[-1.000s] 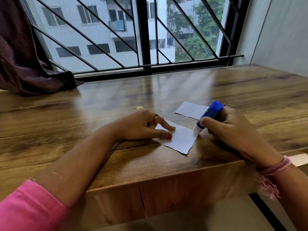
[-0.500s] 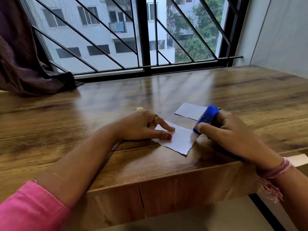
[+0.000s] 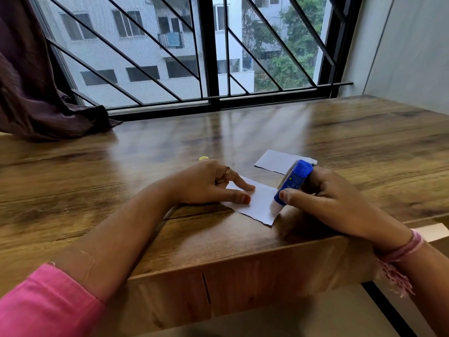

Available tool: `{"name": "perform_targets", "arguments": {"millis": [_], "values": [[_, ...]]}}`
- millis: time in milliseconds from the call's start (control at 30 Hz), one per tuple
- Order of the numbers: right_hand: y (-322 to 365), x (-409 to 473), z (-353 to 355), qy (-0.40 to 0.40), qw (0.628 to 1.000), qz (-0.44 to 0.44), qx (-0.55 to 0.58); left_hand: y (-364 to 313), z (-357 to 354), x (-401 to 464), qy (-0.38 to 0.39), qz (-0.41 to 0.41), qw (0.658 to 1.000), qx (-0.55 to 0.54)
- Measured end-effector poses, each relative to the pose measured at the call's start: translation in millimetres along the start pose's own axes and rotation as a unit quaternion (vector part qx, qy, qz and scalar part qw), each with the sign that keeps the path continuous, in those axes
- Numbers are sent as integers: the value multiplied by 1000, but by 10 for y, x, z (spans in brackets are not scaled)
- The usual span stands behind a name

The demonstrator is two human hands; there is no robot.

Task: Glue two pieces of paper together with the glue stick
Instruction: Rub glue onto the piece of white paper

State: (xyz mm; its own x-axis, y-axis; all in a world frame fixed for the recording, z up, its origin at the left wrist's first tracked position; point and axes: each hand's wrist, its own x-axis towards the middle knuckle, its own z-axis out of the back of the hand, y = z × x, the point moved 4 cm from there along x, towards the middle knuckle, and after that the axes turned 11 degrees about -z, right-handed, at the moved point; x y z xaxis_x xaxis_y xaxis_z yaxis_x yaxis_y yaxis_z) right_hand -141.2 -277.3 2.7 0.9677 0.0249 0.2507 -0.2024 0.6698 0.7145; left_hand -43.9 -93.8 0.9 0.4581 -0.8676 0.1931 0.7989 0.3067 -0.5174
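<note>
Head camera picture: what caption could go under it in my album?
Right hand rubs the glue stick on paper held flat by the left hand.

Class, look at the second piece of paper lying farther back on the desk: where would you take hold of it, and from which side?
Probably by its far left corner. The second piece of paper lies flat on the desk, so pinch a thin edge rather than grab from above. Its right end is hidden behind the glue stick in the right hand, so come from the left, where the edge is open.
</note>
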Motion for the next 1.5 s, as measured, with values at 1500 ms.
{"name": "perform_targets", "arguments": {"millis": [1500], "values": [[-278,32,195,-119,893,-147,407,-47,-25,2,-53,-21,997,54]]}}
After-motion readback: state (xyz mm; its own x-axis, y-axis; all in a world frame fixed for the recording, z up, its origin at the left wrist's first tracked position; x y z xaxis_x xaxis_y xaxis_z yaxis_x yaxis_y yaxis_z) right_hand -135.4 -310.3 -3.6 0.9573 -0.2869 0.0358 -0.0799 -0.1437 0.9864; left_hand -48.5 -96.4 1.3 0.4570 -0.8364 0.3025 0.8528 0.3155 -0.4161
